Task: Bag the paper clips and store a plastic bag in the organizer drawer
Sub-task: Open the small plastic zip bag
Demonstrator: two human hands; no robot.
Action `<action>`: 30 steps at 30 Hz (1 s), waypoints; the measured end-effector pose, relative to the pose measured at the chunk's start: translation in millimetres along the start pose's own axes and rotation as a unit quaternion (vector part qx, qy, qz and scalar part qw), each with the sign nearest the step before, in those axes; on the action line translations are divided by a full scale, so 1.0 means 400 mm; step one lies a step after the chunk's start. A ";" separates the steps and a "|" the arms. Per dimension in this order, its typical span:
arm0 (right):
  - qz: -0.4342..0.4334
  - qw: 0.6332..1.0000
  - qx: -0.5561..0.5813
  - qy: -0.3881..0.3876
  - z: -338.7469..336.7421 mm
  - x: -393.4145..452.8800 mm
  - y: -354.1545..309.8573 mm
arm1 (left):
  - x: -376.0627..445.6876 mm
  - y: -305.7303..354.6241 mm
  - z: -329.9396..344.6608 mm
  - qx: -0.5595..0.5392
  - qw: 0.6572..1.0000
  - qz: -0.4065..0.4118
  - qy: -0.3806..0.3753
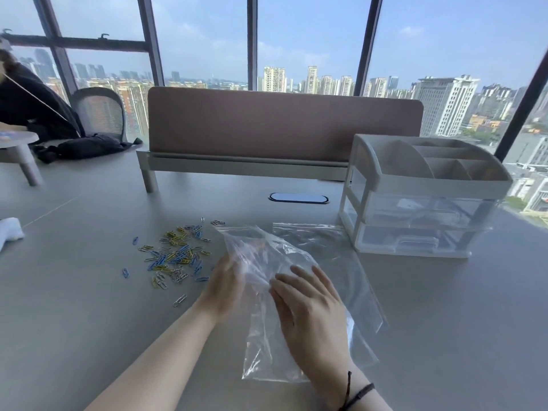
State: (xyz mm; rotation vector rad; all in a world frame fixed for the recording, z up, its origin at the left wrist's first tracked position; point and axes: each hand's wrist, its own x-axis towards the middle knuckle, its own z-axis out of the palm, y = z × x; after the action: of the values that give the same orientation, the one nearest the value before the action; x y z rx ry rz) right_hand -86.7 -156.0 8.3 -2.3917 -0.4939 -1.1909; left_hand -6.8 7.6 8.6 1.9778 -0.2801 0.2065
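Note:
A scatter of blue, yellow and silver paper clips (175,255) lies on the grey desk left of centre. A clear zip plastic bag (261,256) is lifted and crumpled in front of me. My left hand (224,284) grips its left side, and my right hand (311,312) presses on it with fingers spread. A second clear bag (332,250) lies flat beneath and to the right. The white organizer (421,185), with two clear drawers, stands at the right; its lower drawer (415,241) is closed.
A brown desk divider (281,123) runs across the back. A cable port (299,198) sits in the desk (89,292) behind the bags. A person in dark clothes (26,102) sits far left beside a mesh chair (100,111). Something white (9,232) lies at the left edge.

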 end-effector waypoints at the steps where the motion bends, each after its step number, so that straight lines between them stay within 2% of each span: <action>1: -0.015 1.000 -0.004 0.001 -0.002 -0.012 -0.008 | -0.004 0.000 -0.017 -0.131 0.990 -0.037 0.037; 2: -0.025 1.000 -0.006 0.004 0.000 -0.025 -0.014 | -0.008 0.002 -0.033 -0.296 0.951 -0.075 0.044; 3: -0.029 1.000 -0.004 0.008 0.003 -0.038 -0.017 | -0.009 -0.004 -0.051 -0.432 0.895 -0.111 0.026; 4: -0.029 1.000 0.004 0.010 0.008 -0.049 -0.019 | -0.013 -0.012 -0.070 -0.506 0.852 -0.133 0.015; 5: -0.025 1.000 0.012 0.009 0.012 -0.057 -0.020 | -0.016 -0.014 -0.087 -0.523 0.841 -0.138 -0.010; 7: -0.015 0.999 0.031 -0.004 0.014 -0.065 -0.023 | -0.029 -0.009 -0.095 -0.469 0.873 -0.133 -0.027; 9: -0.006 0.998 0.051 -0.020 0.012 -0.065 -0.027 | -0.041 -0.006 -0.085 -0.399 0.907 -0.136 -0.008; 13: 0.015 0.992 0.105 -0.061 -0.002 -0.073 -0.045 | -0.060 -0.001 -0.084 -0.391 0.905 -0.165 0.037; 18: 0.085 0.984 0.129 -0.090 -0.088 -0.066 -0.074 | -0.135 0.035 -0.121 -0.369 0.923 -0.105 0.016; 24: 0.109 0.980 0.099 -0.136 -0.204 0.022 -0.087 | -0.225 0.154 -0.164 -0.342 0.939 -0.022 0.014; 27: 0.093 0.985 0.106 -0.098 -0.236 0.049 -0.120 | -0.270 0.211 -0.194 -0.312 0.950 0.025 -0.003; 30: 0.052 0.989 0.130 -0.039 -0.260 0.041 -0.157 | -0.314 0.241 -0.230 -0.300 0.953 0.033 -0.014</action>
State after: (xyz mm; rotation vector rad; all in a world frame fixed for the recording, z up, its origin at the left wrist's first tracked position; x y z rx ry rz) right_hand -176.9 -154.4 91.3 -2.2170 -0.5078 -0.9296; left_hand -156.6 66.1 96.4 1.3690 -0.3781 0.1165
